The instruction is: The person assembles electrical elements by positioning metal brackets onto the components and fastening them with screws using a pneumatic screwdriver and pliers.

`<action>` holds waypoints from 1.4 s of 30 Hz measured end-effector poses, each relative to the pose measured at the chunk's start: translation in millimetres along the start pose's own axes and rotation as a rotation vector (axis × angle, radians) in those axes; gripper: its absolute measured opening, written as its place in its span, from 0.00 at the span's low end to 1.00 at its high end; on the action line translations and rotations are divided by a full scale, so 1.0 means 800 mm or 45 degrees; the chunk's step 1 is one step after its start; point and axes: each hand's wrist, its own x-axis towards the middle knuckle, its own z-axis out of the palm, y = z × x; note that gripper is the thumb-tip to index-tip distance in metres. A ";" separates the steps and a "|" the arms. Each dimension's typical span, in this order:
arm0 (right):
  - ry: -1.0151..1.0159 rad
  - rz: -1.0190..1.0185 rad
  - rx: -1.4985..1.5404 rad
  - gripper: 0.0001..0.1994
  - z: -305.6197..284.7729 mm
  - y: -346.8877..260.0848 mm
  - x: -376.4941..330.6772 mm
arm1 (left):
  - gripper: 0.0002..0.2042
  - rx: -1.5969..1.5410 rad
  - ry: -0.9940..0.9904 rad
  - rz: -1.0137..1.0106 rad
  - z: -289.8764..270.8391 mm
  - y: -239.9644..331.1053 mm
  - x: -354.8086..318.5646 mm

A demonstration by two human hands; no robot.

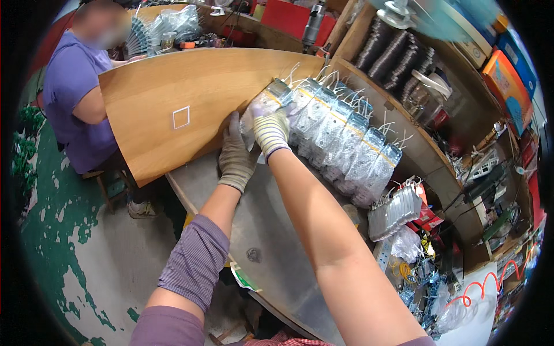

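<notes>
A bubble-wrapped package (252, 119) with a shiny metal top, a yellow band and white wires stands at the near end of a row, between my hands. My right hand (271, 130), in a striped knit glove, grips it from above and the right. Against its lower left side rests my left hand (236, 155), in a greyish glove; its fingers are partly hidden behind the package. More bubble-wrapped packages (340, 130) of the same kind stand pressed together to the right, with yellow bands and white wire ends on top.
A wooden board (156, 109) leans behind the grey worktable (277, 230). Thin silvery parts (398, 213) lie stacked at the right, above a pile of blue metal pieces (424, 288). Shelves (433, 138) hold coils and tools. At the far left sits a person (81, 104) in purple.
</notes>
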 end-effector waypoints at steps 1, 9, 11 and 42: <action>0.055 -0.137 -0.198 0.56 0.000 0.002 -0.001 | 0.40 -0.007 -0.007 0.009 -0.005 0.005 0.000; 0.358 -0.736 -0.755 0.28 -0.097 0.073 0.029 | 0.44 0.237 -0.247 0.035 -0.017 0.023 0.006; 0.288 -0.848 -1.239 0.29 -0.106 0.092 0.028 | 0.44 0.239 -0.193 0.089 -0.011 0.011 0.007; -0.408 -1.080 -0.621 0.23 -0.502 0.206 -0.368 | 0.37 0.562 0.314 0.664 -0.028 0.042 -0.022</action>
